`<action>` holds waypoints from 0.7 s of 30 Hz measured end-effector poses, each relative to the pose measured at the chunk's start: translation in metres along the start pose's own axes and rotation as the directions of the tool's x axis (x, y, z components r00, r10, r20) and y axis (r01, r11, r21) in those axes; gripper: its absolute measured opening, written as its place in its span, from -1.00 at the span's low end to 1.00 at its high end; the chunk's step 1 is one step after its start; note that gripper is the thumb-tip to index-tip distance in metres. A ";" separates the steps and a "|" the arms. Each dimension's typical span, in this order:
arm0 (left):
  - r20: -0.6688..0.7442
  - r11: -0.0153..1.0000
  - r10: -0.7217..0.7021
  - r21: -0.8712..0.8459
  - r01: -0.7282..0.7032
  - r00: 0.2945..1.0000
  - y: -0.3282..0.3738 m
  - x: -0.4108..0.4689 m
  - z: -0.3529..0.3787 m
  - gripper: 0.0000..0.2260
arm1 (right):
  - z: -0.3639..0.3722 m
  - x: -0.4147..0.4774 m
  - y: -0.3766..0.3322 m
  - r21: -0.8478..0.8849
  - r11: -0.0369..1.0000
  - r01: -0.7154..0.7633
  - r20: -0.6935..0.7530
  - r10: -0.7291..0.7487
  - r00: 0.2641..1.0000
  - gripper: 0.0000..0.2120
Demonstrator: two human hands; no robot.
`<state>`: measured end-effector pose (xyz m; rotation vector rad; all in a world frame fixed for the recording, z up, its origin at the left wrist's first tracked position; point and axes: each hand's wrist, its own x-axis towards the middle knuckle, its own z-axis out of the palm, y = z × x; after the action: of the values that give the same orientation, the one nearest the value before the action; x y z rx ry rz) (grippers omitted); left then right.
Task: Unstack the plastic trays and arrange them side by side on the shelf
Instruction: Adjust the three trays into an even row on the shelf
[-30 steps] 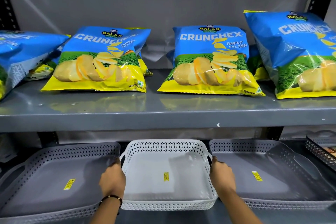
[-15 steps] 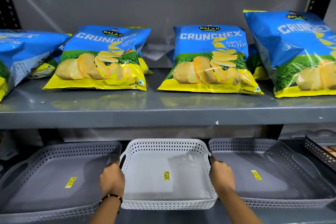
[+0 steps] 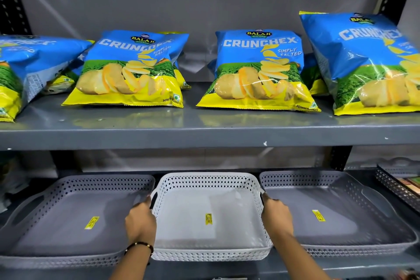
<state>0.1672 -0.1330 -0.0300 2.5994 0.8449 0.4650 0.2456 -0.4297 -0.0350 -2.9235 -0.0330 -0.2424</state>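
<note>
Three perforated plastic trays lie side by side on the lower shelf (image 3: 204, 267). The white tray (image 3: 209, 183) is in the middle, with a grey tray (image 3: 68, 207) to its left and another grey tray (image 3: 341, 207) to its right. Each carries a yellow sticker on its floor. My left hand (image 3: 140, 223) grips the white tray's left handle, a dark bracelet on the wrist. The right handle is held by my right hand (image 3: 276, 217). The white tray's rim touches both neighbours.
The upper shelf (image 3: 204, 138) holds several blue and yellow chip bags (image 3: 259, 70) and overhangs the trays. A dark perforated basket (image 3: 397, 186) stands at the far right of the lower shelf. Black slotted uprights frame both sides.
Both hands stay on the white tray's handles; the tray sits slightly farther back on the shelf. The view has dipped a little.
</note>
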 end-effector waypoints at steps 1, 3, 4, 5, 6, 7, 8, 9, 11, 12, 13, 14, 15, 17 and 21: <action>0.004 1.000 0.003 0.002 -0.003 1.000 0.000 -0.001 0.000 -0.63 | 0.000 -0.001 0.000 -0.003 1.000 0.004 0.002 -0.004 1.000 -0.62; 0.009 1.000 0.005 0.009 -0.005 1.000 0.000 -0.002 -0.001 -0.63 | -0.001 -0.003 0.001 0.000 1.000 0.010 0.001 -0.010 1.000 -0.62; 0.010 1.000 0.004 0.012 -0.004 1.000 0.000 -0.003 -0.001 -0.62 | -0.001 -0.003 0.001 0.003 1.000 0.012 -0.001 -0.012 1.000 -0.63; 0.009 1.000 0.003 0.012 -0.003 1.000 -0.001 -0.003 -0.001 -0.62 | -0.001 -0.004 0.002 0.005 1.000 0.013 -0.003 -0.013 1.000 -0.63; 0.005 1.000 0.002 0.011 -0.002 1.000 -0.001 -0.004 -0.001 -0.62 | -0.001 -0.005 0.002 0.004 1.000 0.015 -0.003 -0.014 1.000 -0.64; 0.003 1.000 0.003 0.010 -0.003 1.000 -0.002 -0.004 0.000 -0.62 | -0.001 -0.005 0.003 0.001 1.000 0.016 -0.002 -0.016 1.000 -0.64; 0.003 1.000 0.003 0.013 -0.003 1.000 -0.003 -0.005 0.000 -0.61 | -0.002 -0.006 0.003 0.000 1.000 0.016 0.000 -0.016 1.000 -0.64; 0.003 1.000 0.004 0.015 -0.004 1.000 -0.004 -0.005 0.001 -0.60 | -0.002 -0.007 0.003 0.001 1.000 0.015 0.003 -0.015 1.000 -0.65; -0.002 1.000 0.006 0.010 -0.006 1.000 -0.005 -0.007 0.001 -0.60 | -0.003 -0.009 0.004 0.007 1.000 0.014 0.005 -0.014 1.000 -0.65; -0.005 1.000 0.007 0.007 -0.007 1.000 -0.005 -0.007 0.001 -0.59 | -0.003 -0.010 0.004 0.010 1.000 0.012 0.001 -0.012 1.000 -0.65; -0.006 1.000 0.008 0.008 -0.008 1.000 -0.005 -0.008 0.001 -0.59 | -0.004 -0.010 0.005 0.014 1.000 0.010 -0.002 -0.010 1.000 -0.64; -0.006 1.000 0.008 0.010 -0.008 1.000 -0.006 -0.009 0.001 -0.59 | -0.004 -0.011 0.005 0.016 1.000 0.011 -0.004 -0.011 1.000 -0.64; -0.006 1.000 0.007 0.010 -0.007 1.000 -0.006 -0.008 0.002 -0.59 | -0.004 -0.011 0.005 0.017 1.000 0.011 -0.005 -0.011 1.000 -0.64; -0.011 1.000 0.007 0.006 -0.007 1.000 -0.006 -0.009 0.002 -0.60 | -0.004 -0.012 0.005 0.024 1.000 0.009 0.000 -0.009 1.000 -0.63; -0.014 1.000 0.009 0.004 -0.009 1.000 -0.006 -0.011 0.001 -0.61 | -0.005 -0.012 0.006 0.019 1.000 0.011 0.001 -0.011 1.000 -0.63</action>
<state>0.1562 -0.1351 -0.0357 2.6074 0.8400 0.4847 0.2328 -0.4363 -0.0333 -2.9050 -0.0517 -0.2406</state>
